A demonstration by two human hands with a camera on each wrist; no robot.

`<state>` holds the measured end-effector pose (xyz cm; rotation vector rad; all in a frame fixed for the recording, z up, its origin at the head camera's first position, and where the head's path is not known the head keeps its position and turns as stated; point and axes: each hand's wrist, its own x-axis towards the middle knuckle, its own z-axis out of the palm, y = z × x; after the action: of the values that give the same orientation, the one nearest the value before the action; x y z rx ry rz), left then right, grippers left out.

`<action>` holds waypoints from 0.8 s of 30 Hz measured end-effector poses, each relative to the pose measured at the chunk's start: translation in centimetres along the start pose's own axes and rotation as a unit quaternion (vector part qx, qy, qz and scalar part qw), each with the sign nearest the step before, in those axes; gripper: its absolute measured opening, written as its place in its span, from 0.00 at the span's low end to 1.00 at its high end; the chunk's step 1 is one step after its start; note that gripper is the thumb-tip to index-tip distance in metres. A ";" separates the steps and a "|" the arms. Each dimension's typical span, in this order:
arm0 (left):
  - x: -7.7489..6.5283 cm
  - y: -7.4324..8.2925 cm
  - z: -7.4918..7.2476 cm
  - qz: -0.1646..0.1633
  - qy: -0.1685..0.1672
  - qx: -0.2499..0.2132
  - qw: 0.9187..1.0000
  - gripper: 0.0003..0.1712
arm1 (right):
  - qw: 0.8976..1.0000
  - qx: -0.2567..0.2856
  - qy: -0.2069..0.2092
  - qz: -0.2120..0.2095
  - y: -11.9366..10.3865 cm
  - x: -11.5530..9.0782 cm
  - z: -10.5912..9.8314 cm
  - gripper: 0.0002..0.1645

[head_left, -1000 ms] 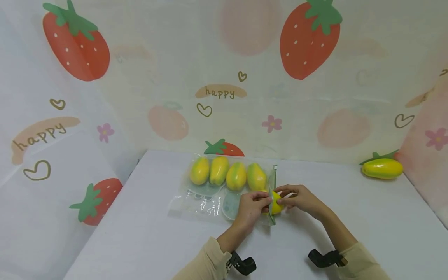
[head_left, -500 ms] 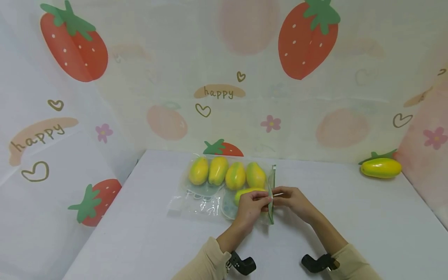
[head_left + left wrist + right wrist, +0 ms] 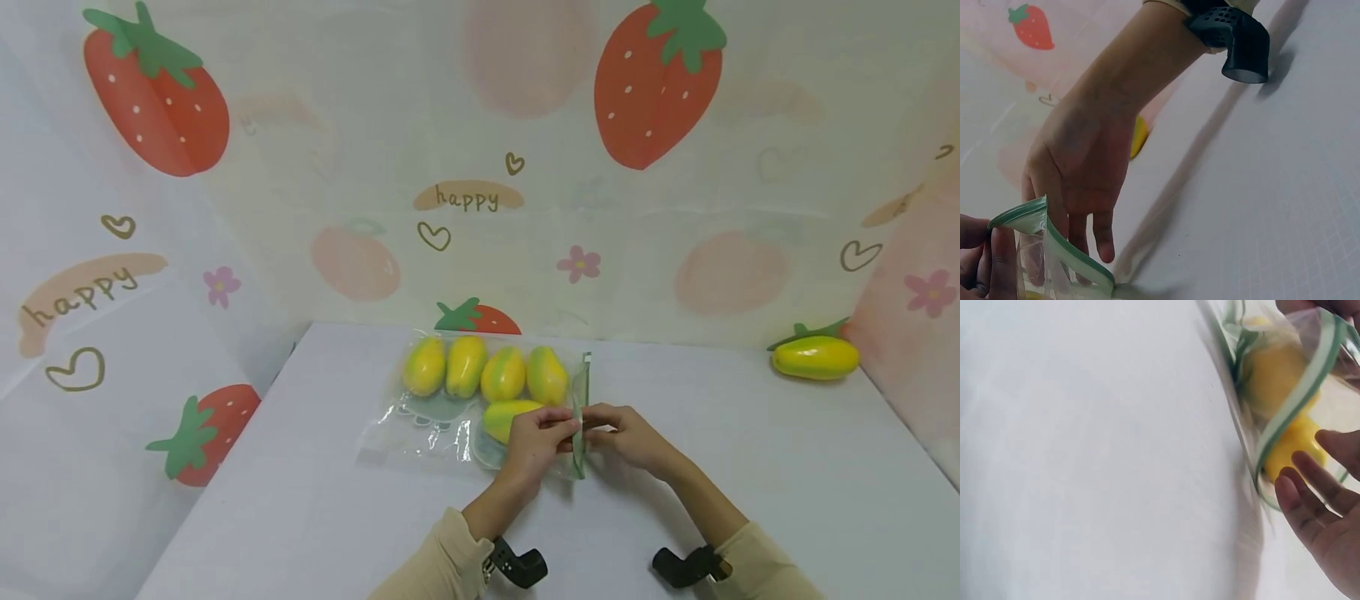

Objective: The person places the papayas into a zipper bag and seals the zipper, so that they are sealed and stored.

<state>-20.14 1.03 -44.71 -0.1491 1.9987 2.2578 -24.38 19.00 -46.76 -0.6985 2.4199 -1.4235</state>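
A clear zip bag (image 3: pixel 453 446) with a green zip strip (image 3: pixel 1079 261) lies on the table, its mouth facing right and held apart. Several yellow-green papayas (image 3: pixel 504 375) are inside; one more papaya (image 3: pixel 504 419) lies lower in the bag, partly behind my left hand (image 3: pixel 531 442). That hand pinches the near film of the bag at the mouth. My right hand (image 3: pixel 626 437) reaches to the mouth from the right. In the right wrist view, its fingers (image 3: pixel 1300 509) are loosely extended beside a papaya (image 3: pixel 1297 447) within the opening, gripping nothing visible.
Another papaya (image 3: pixel 816 358) lies at the table's far right corner. White cloth covers the table (image 3: pixel 300 517). A printed strawberry curtain (image 3: pixel 480 108) stands behind and along both sides.
My right hand has pushed a papaya leftward through the bag's mouth and released it; the fruit now lies farther inside. The left hand keeps its pinch on the bag.
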 end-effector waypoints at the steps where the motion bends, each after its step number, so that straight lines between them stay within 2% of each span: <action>1: 0.0 -0.1 0.0 0.001 -0.003 -0.002 1.000 0.12 | 1.000 -0.004 0.000 0.005 0.0 -0.1 -0.3 0.20; 6: 0.3 -0.3 -0.2 -0.010 -0.010 -0.025 1.000 0.12 | 1.000 -0.021 0.007 0.022 -0.3 -0.8 -2.2 0.21; 15: 0.2 -0.2 -0.4 -0.032 -0.008 -0.023 0.999 0.12 | 0.996 -0.074 0.037 0.039 -0.7 -1.8 -6.1 0.21; 24: 0.2 -0.3 -0.6 -0.024 -0.016 -0.024 0.999 0.13 | 0.983 -0.162 0.065 0.064 -0.6 -2.5 -10.7 0.22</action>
<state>-20.32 0.43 -45.09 -0.1635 1.9046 2.2660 -26.76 28.12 -41.08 -0.5179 2.7788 -1.0671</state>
